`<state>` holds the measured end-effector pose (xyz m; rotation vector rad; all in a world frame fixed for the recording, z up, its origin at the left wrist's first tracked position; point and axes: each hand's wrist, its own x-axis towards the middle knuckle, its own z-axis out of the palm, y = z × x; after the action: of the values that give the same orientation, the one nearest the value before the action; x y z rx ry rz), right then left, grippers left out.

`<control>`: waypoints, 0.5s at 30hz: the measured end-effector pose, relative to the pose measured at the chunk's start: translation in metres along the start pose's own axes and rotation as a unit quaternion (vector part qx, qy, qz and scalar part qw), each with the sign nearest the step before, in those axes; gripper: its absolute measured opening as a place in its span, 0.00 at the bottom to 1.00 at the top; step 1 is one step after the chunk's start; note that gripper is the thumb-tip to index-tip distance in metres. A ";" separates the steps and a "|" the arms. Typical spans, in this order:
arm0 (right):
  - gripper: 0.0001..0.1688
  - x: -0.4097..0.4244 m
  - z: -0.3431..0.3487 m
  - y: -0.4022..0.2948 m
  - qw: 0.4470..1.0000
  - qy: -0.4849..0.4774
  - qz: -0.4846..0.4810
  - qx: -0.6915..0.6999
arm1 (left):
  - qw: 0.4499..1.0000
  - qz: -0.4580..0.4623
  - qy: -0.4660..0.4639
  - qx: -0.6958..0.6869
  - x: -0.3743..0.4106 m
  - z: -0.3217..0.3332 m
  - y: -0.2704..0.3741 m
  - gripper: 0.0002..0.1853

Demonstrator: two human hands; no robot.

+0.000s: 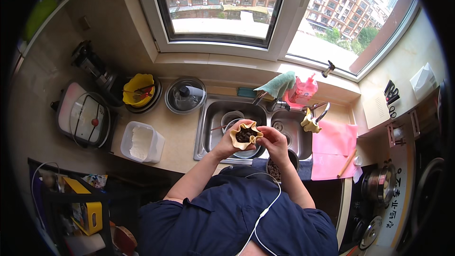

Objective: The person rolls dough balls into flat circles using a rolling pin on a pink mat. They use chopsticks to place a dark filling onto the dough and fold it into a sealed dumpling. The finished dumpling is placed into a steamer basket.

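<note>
My left hand (pixel 226 142) cups a round dough wrapper (pixel 241 145) with wavy, gathered edges, and dark crumbly filling (pixel 245 134) shows in its middle. On the wrapper's right edge are the thumb and fingers of my right hand (pixel 273 141). Both hands are over the double stainless steel sink (pixel 199 142). A dark bowl (pixel 293 158) of similar filling is below my right forearm, partly hidden by it. To the right lies a pink mat (pixel 328 165) with a wooden rolling pin (pixel 346 163) on it.
Left of the sink are a plastic tub of white flour (pixel 160 145), a glass lid (pixel 185 95) and a yellow bowl (pixel 133 81). A teal cloth (pixel 277 84) hangs over the faucet beside a pink soap bottle (pixel 304 90). A steel pot (pixel 373 185) stands at the right.
</note>
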<state>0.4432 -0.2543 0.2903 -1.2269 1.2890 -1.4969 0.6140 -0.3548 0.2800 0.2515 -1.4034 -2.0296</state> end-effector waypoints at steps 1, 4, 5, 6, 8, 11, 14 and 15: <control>0.23 -0.001 0.001 0.000 1.000 0.011 0.011 0.022 | 1.000 0.005 0.002 -0.003 0.000 0.000 -0.002 0.41; 0.24 -0.002 0.000 -0.012 0.999 -0.022 0.013 0.029 | 1.000 0.018 0.007 -0.007 0.000 0.000 -0.005 0.38; 0.25 -0.002 -0.001 -0.018 0.999 -0.034 0.002 -0.007 | 1.000 0.021 0.008 -0.007 0.000 0.001 -0.003 0.38; 0.26 -0.002 -0.004 -0.025 0.998 -0.047 -0.008 -0.043 | 1.000 0.023 0.010 -0.007 0.000 0.001 -0.002 0.37; 0.30 -0.002 -0.005 -0.036 0.986 -0.043 -0.055 -0.154 | 0.999 0.029 0.016 0.013 -0.001 0.000 -0.003 0.36; 0.29 0.000 -0.002 -0.048 0.921 -0.023 -0.191 -0.339 | 0.998 0.035 0.027 0.036 -0.002 -0.001 -0.009 0.37; 0.21 0.000 0.002 -0.054 0.912 -0.042 -0.185 -0.364 | 0.999 0.035 0.027 0.027 -0.002 -0.001 -0.013 0.37; 0.19 0.000 0.006 -0.057 0.912 -0.047 -0.179 -0.366 | 0.999 0.035 0.026 0.011 -0.002 -0.002 -0.014 0.38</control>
<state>0.4501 -0.2462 0.3466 -2.0822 1.6962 -1.1822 0.6105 -0.3518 0.2664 0.2596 -1.3830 -1.9387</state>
